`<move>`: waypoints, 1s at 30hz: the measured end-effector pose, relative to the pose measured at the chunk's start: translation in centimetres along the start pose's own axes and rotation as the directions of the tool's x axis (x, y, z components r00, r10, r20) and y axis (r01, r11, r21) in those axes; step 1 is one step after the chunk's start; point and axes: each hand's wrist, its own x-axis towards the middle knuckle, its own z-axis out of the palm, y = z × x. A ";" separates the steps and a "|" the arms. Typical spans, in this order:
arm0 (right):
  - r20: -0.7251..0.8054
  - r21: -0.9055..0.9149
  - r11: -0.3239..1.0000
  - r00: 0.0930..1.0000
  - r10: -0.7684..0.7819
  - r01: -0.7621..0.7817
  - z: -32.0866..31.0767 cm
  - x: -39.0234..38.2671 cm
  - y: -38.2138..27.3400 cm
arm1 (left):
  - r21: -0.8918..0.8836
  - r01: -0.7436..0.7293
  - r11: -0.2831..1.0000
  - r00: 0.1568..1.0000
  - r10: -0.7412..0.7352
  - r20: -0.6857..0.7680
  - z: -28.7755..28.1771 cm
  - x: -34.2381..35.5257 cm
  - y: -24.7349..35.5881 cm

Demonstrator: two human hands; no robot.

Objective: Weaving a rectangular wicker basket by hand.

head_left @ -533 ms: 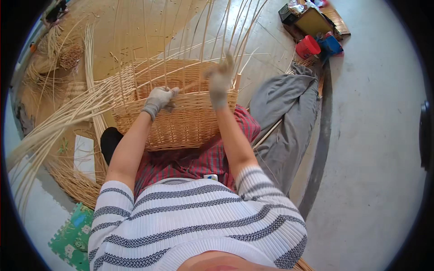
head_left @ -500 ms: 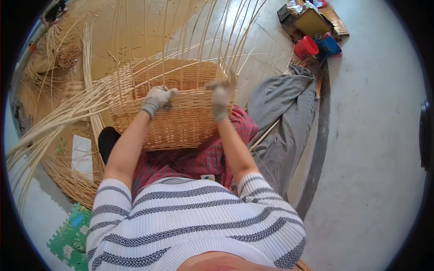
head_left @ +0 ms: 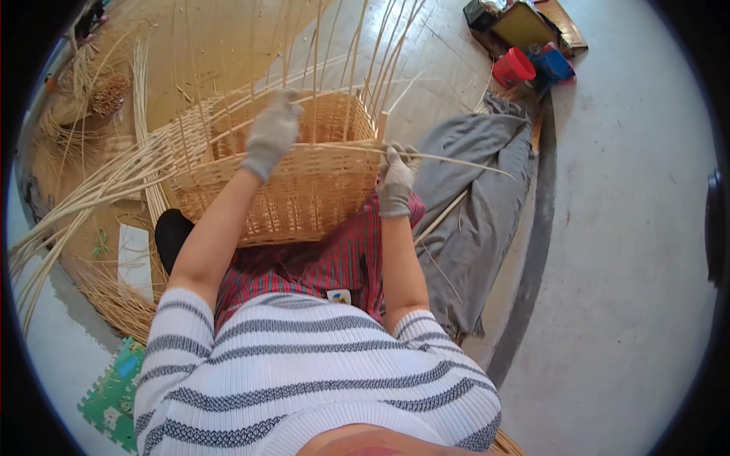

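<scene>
Right hand [head_left: 397, 176] dropped to right corner of basket [head_left: 293, 199], so strand [head_left: 456, 160] now pinched in grip; left hand [head_left: 275, 135] over basket, blurred: can't tell grip.

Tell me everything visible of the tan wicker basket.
The tan wicker basket is boxy, open-topped and closely woven, with thin upright rods rising from it. Its lower edge meets red plaid cloth. The pale-gloved right hand is at its right corner; the blurred, pale-gloved left hand overlaps its opening, contact unclear.
</scene>
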 end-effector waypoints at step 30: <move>0.991 -0.038 0.765 0.123 -0.054 0.643 25.6 -31.5 7.5 | -0.076 0.362 0.929 0.784 -0.348 -0.513 -16.8 -18.6 -19.1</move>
